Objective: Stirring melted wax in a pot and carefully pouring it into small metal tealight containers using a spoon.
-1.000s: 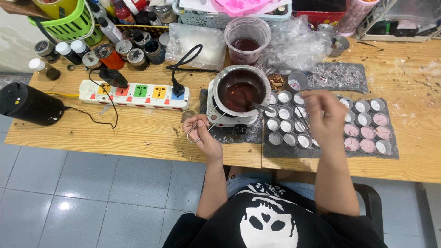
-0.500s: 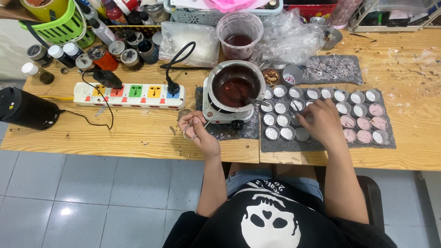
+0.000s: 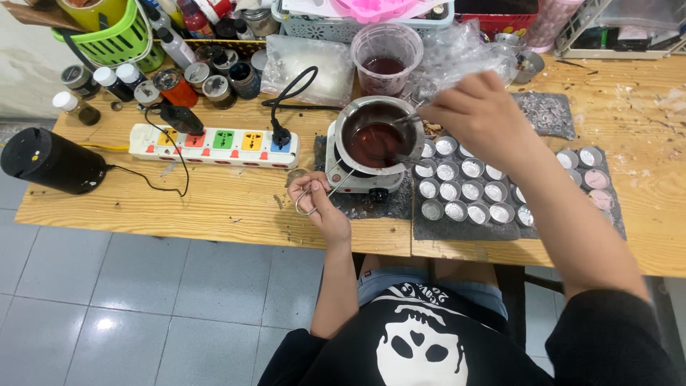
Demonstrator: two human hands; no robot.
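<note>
Two hands are at work over a small pot [image 3: 371, 132] of dark reddish liquid that sits on a compact electric hotplate [image 3: 357, 179] near the middle of the worktop [image 3: 214, 207]. A second ago the right hand [image 3: 475, 114] was down among the small round metal moulds [image 3: 461, 189]; it has since lifted and swung left to the pot's rim, its fingers pinched on a thin metal tool [image 3: 400, 139] whose far end reaches over the liquid. That suggests the work has gone from the moulds back to the pot, likely to stir or take up more liquid. The left hand [image 3: 314, 200] has barely shifted: its fingers are curled narrowly around a wire-like metal handle [image 3: 321, 191] just in front of the hotplate.

Most moulds in the near rows look silvery and empty, while a few at the far right hold pale pink fill. Further back stand a clear cup [image 3: 386, 46] of the same dark liquid, small capped bottles [image 3: 107, 82], a green basket [image 3: 114, 36] and a white power strip [image 3: 214, 146] with coloured sockets. A black cylinder [image 3: 50, 161] lies at the left end. Wooden boards bear stains and crumbs; grey floor tiles show below.
</note>
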